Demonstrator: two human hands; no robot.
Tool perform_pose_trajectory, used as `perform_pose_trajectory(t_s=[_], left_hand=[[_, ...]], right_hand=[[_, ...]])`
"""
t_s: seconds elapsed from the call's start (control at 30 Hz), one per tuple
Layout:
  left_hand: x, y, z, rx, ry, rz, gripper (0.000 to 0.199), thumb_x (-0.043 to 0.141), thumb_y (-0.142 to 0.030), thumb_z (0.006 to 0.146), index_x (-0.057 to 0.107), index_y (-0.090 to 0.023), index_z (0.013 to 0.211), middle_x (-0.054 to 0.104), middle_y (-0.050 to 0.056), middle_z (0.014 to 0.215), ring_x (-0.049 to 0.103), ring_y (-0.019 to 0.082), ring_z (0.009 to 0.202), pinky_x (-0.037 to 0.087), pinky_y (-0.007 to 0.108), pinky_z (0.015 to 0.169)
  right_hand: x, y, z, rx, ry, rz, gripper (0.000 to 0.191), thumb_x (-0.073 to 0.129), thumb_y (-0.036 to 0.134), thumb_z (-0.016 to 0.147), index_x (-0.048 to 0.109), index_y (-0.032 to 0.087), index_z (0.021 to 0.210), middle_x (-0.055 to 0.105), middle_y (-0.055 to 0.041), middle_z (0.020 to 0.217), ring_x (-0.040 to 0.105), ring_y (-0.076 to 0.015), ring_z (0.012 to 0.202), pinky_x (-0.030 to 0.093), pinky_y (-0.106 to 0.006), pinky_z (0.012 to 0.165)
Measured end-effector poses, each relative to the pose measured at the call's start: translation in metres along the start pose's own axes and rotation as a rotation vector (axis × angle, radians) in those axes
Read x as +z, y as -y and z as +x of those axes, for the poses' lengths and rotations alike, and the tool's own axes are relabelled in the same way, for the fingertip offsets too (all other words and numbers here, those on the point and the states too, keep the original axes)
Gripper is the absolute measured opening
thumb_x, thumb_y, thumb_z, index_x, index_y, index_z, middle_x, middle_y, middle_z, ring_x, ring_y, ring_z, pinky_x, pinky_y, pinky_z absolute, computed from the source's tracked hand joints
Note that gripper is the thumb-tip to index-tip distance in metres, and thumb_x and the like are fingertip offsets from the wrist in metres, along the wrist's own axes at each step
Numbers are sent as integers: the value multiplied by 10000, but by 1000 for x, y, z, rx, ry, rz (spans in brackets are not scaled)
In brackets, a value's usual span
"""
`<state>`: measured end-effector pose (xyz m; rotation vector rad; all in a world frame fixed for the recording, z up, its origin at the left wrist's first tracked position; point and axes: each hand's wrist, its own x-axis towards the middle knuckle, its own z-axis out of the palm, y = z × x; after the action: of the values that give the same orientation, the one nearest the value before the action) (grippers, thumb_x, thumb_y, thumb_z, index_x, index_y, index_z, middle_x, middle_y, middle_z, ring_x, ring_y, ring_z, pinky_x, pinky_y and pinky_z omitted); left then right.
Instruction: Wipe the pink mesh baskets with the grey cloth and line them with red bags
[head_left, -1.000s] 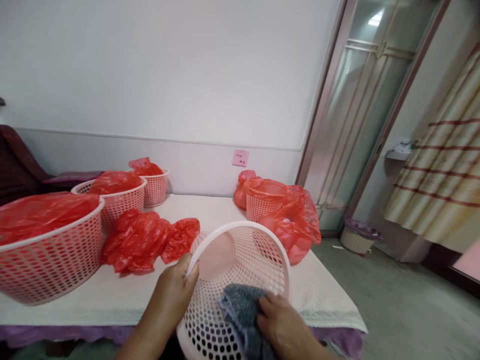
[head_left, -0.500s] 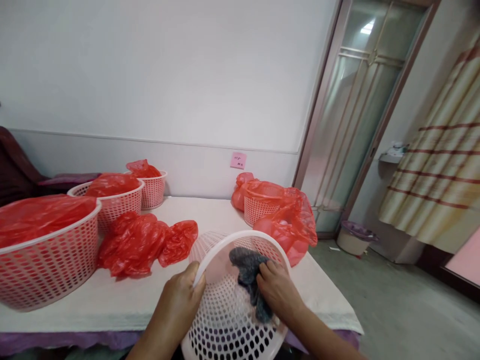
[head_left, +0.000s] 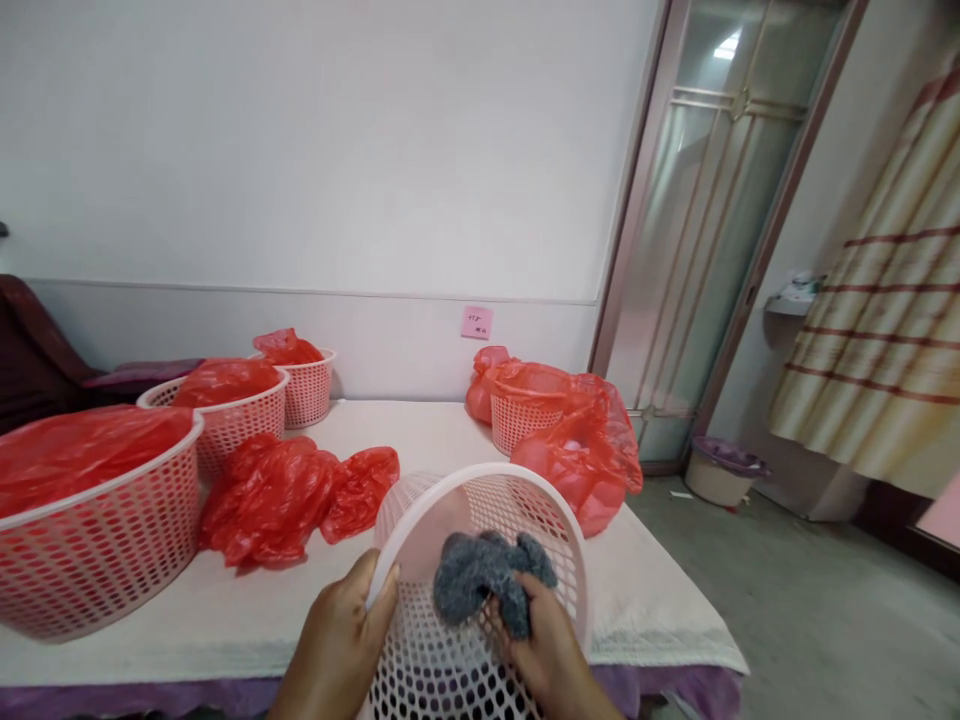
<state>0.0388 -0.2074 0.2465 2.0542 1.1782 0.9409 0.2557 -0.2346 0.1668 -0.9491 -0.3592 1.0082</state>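
our left hand [head_left: 341,635] grips the rim of a pale pink basket [head_left: 409,655], tipped with its mouth toward us. inside it, our right hand [head_left: 546,640] clutches a bunched grey-blue cloth [head_left: 465,580]. beyond, crumpled red bags [head_left: 274,500] lie on the white-covered table [head_left: 645,600], beside three more baskets [head_left: 105,560]. farthest, we see a pink note [head_left: 477,322] on the wall [head_left: 360,150].

L hand [head_left: 341,632]: most fingers hidden behind held basket [head_left: 421,552], cut off at btm. R hand [head_left: 546,640]: fingers pt. hidden by grey cloth [head_left: 466,578]. Big L basket [head_left: 97,560] cut off on L, inside hidden by red plastic [head_left: 97,445]. Pink note [head_left: 477,322]: writing too sm. to read from here.
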Motion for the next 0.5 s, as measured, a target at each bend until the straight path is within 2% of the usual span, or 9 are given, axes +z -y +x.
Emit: perform_pose_trajectory(t_s=[0.1,0.17,0.2,0.27,0.4,0.47,0.5], left_hand=[[2,0,-6,-8,36,-80,305,379,-489,947,533,-247,839,645,2,711,613,191,677,488,294,762],[4,-1,-7,-1,70,-133,325,384,-504,948,560,-244,867,658,1,737,625,187,705,495,276,755],[6,-1,-8,4,77,-150,323,394,-502,947,575,-241,886,660,-2,736,626,186,703,499,270,750],[8,1,-9,16,79,-171,313,416,-489,942,600,-235,940,670,-3,744,631,186,701,508,265,759],[10,11,-14,31,69,-186,284,477,-466,922,628,-231,973,719,25,881,656,186,769,510,250,805],[11,12,-17,39,36,-193,266,500,-464,909,633,-236,939,722,27,901,660,187,793,503,244,823],[13,12,-19,35,14,-201,262,502,-467,908,630,-240,912,717,19,869,657,187,785,498,244,828]], right_hand=[[19,35,9,-39,-126,97,190,653,266,564,557,217,720,667,36,588,637,-141,530,565,-283,579],[41,52,5,-119,-142,137,262,696,242,552,583,213,787,704,41,691,674,-147,645,571,-269,658],[53,56,-1,-158,-111,135,289,717,230,553,602,201,817,720,23,740,685,-167,689,574,-288,691],[73,54,-22,-211,54,50,314,715,235,595,624,192,892,736,-2,808,695,-207,727,577,-343,710],[91,30,-62,-65,535,-224,202,706,249,693,677,191,885,729,0,779,685,-200,738,556,-322,702],[90,23,-67,-58,646,-279,151,683,271,746,691,177,864,726,-5,777,674,-184,728,545,-309,706],[89,23,-65,-72,636,-271,161,690,287,745,693,171,857,725,-5,770,670,-181,717,544,-309,704]])
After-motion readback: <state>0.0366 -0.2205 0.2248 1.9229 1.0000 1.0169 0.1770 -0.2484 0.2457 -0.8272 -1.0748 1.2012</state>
